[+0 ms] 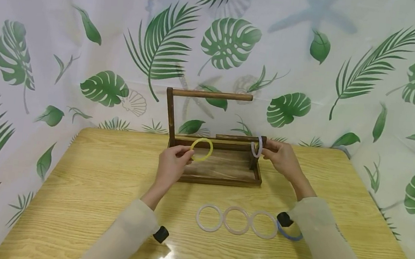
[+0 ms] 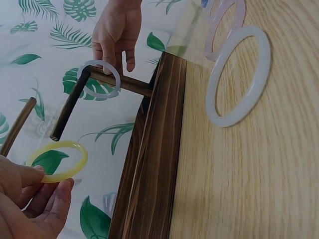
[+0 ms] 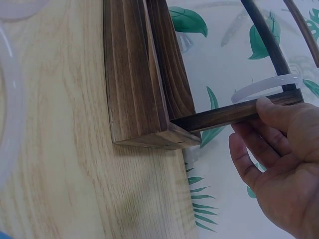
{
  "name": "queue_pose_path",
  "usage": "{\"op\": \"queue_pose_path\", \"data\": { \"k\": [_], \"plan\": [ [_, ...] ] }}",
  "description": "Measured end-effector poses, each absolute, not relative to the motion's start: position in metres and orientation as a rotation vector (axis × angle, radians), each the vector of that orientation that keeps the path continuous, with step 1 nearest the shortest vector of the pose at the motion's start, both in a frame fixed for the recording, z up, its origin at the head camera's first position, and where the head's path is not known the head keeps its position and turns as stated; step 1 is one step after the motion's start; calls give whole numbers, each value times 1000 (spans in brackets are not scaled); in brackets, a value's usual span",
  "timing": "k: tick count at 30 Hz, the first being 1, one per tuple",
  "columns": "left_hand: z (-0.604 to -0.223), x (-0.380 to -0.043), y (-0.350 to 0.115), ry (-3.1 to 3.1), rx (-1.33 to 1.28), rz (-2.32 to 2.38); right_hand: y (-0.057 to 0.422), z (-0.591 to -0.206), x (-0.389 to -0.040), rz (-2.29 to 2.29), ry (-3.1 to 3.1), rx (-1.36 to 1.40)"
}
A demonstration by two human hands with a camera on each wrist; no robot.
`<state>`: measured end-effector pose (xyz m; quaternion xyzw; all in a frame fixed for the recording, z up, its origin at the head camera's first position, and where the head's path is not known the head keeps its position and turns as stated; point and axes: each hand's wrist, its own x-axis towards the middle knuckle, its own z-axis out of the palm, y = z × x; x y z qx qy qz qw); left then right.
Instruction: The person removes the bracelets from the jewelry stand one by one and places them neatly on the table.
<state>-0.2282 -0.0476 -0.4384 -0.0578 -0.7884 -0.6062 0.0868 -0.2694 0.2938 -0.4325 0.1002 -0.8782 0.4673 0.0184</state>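
My left hand point(image 1: 174, 163) pinches a yellow bangle point(image 1: 211, 150) between thumb and fingers, in front of a dark wooden stand point(image 1: 220, 181). In the left wrist view the yellow bangle point(image 2: 82, 162) is apart from the stand's bars. A pale lavender bangle point(image 1: 253, 149) hangs around the stand's short lower bar point(image 1: 233, 137), close to its right post. At that post is my right hand point(image 1: 282, 159). The right wrist view shows the right thumb point(image 3: 271, 112) against the post point(image 3: 219, 117), with fingers curled behind it, beside the pale bangle point(image 3: 259, 89).
Several bangles lie in a row on the wood-grain table point(image 1: 107, 203): a white one point(image 1: 197, 222), a pinkish one point(image 1: 235, 233), another pale one point(image 1: 262, 237) and a blue one point(image 1: 291, 238) partly behind the right sleeve. The stand's long upper bar point(image 1: 211, 94) is bare. Leaf-patterned cloth point(image 1: 295, 71) hangs behind.
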Motion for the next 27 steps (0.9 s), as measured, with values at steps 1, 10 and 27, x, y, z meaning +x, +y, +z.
{"op": "queue_pose_path", "data": {
  "k": [1,10,27],
  "plan": [
    [-438,-226,-50,-2350,-168,-1818,294,-433,-269,1448,-2728,310],
    [-430,-209,-69,-2366,-142,-1898,294,-433,-270,1454,-2728,305],
    [-429,-183,-102,-2472,-91,-1928,295,-435,-272,1470,-2719,299]
  ]
}}
